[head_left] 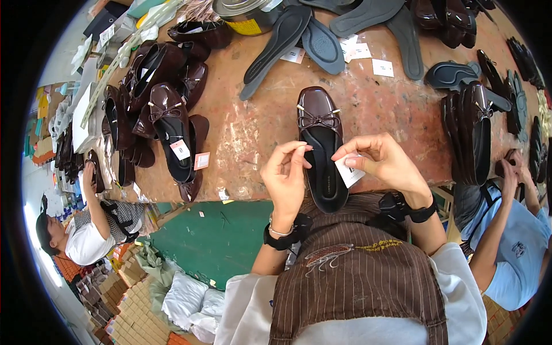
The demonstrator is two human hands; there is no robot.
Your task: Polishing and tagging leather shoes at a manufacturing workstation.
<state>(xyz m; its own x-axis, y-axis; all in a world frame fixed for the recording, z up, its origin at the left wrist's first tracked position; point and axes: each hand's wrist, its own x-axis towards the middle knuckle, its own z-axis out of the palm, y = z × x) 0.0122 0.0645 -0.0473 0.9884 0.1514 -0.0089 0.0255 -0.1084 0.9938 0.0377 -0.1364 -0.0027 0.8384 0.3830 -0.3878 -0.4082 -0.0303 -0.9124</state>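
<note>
A dark brown glossy flat shoe (320,138) with a bow lies on the worn brown worktable (253,123), heel toward me and overhanging the near edge. My left hand (286,175) hovers at the shoe's left side, thumb and forefinger pinched on a thin thread that runs toward the tag. My right hand (382,161) holds a small white paper tag (349,171) just right of the shoe's opening. Both wrists wear black bands.
Several matching brown shoes (164,109) are piled at the table's left, more dark shoes (474,129) at the right. Grey insoles (313,34), white tags (382,68) and a metal tin (244,14) lie at the back. One person (95,227) works at left, another (512,241) at right.
</note>
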